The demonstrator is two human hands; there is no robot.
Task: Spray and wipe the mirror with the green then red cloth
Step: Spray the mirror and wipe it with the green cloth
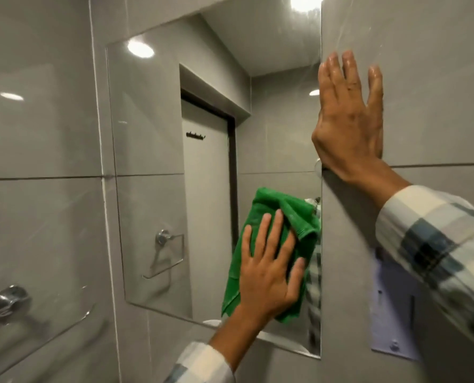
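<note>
A left hand (269, 272), fingers spread flat, presses the green cloth (271, 244) on the mirror (152, 161) near its lower right corner; the right hand (349, 120) lies splayed on the wall tile (437, 78). Uneven pressure could leave streaks; the loose folds may slip

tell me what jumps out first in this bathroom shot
The bright green cloth stands out, pressed flat against the lower right of the mirror by the left hand. The right hand lies spread on the grey wall tile beside the mirror's right edge.
</note>
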